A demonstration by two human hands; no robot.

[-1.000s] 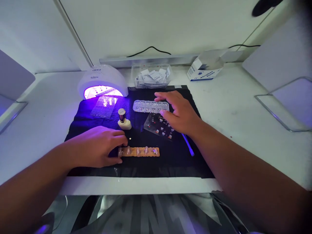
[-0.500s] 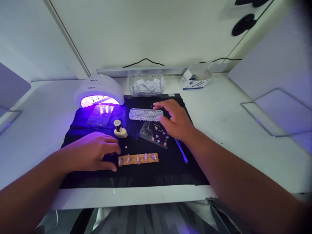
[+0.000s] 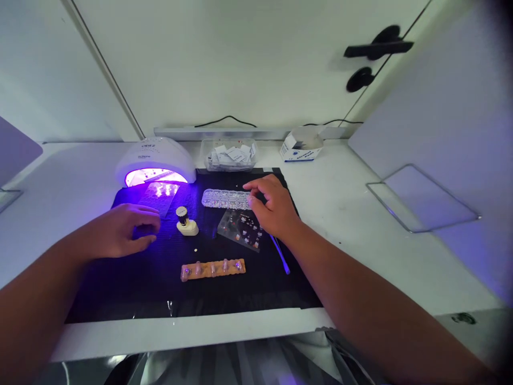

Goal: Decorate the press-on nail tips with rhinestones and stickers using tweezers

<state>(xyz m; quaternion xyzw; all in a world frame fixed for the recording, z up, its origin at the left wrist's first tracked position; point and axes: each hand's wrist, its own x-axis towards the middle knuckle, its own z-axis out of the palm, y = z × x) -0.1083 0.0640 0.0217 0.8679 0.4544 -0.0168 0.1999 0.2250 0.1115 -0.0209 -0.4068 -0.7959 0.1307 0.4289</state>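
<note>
My left hand hovers over the left side of the black mat, fingers loosely bent and thumb apart, holding nothing. Close to its right stands a cream nail polish bottle with a dark and light cap. My right hand is at the right end of a clear compartment case, thumb and forefinger apart; the case's end is partly hidden by the thumb. Below lies a patterned sticker sheet. Several nail tips sit on an orange strip nearer me. A small pale piece rests above the strip.
A lit white nail lamp stands at the back left, with a clear embossed sheet before it. Behind the mat are a clear box of white packets and an open alcohol pad carton. A blue-lit stick lies under my right wrist.
My left hand has moved left and away from the orange strip, toward the lamp side. My right hand stays by the case with little movement. The whole view has shifted slightly.
</note>
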